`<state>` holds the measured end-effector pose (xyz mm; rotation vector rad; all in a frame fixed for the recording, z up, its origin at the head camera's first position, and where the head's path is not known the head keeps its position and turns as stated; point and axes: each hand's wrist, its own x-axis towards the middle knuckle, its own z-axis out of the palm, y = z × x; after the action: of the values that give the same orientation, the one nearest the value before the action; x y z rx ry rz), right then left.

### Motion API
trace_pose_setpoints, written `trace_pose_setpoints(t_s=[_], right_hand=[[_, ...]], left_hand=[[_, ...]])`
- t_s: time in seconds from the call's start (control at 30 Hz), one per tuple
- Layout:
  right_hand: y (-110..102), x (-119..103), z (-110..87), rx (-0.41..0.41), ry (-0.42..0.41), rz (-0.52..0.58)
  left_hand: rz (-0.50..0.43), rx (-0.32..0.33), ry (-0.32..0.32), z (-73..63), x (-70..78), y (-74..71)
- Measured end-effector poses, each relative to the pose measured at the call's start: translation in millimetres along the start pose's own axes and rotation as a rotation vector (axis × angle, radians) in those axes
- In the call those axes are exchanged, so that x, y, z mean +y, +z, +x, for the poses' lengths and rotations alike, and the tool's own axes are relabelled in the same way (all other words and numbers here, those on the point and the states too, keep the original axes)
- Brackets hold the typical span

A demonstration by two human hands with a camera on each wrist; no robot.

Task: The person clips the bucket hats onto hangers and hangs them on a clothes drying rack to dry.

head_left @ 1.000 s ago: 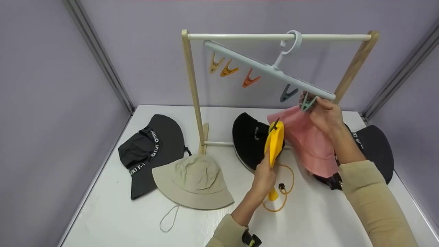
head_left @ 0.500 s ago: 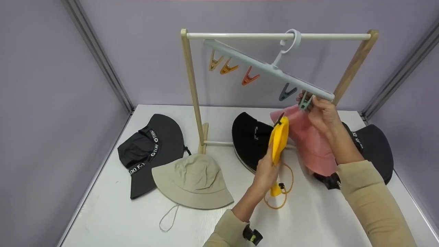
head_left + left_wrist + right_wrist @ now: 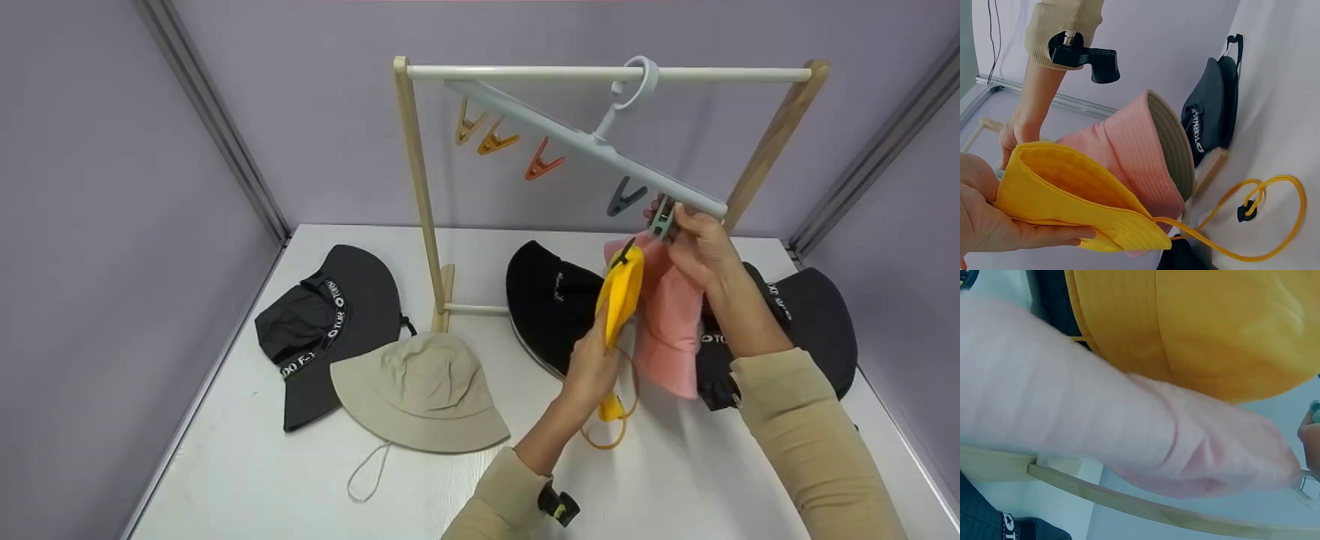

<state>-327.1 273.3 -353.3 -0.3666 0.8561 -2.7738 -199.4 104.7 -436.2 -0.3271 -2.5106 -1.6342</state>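
My left hand (image 3: 592,367) grips a yellow bucket hat (image 3: 624,289), folded, with its cord and toggle (image 3: 1247,210) dangling. At the low right end of a tilted pale-blue hanger (image 3: 555,129), my right hand (image 3: 705,251) pinches a green clip (image 3: 661,217). Just below that clip hangs a pink bucket hat (image 3: 667,341), upper edge at the right fingers. Whether the clip bites the pink hat is hard to tell. In the left wrist view the yellow hat overlaps the pink hat (image 3: 1134,152). Pink cloth fills much of the right wrist view.
A wood-and-white rack (image 3: 510,73) carries the hanger, whose other clips include an orange one (image 3: 543,161) and a grey one (image 3: 625,198). On the white table lie a dark cap (image 3: 330,330), a beige bucket hat (image 3: 427,390), a black bucket hat (image 3: 551,300) and another dark cap (image 3: 814,322).
My left hand has brought the yellow hat rightward and slightly up, nearer the clip. The pink hat has turned and hangs straighter. My right hand has shifted slightly left with the green clip.
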Motion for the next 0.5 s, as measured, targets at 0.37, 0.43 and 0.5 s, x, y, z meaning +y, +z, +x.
trace_pose_setpoints(t_s=[0.37, 0.43, 0.5], right_hand=[[0, 3, -0.7, 0.019, -0.006, -0.047], [1, 4, -0.9, 0.032, -0.015, -0.072], [2, 5, -1.0, 0.045, -0.020, -0.086]], left_hand=[[0.008, 0.027, 0.034, 6.9, 0.4, 4.4], [0.027, 0.029, 0.034, 8.7, 1.5, 4.6], [0.044, 0.027, 0.031, 10.4, 3.0, 5.1]])
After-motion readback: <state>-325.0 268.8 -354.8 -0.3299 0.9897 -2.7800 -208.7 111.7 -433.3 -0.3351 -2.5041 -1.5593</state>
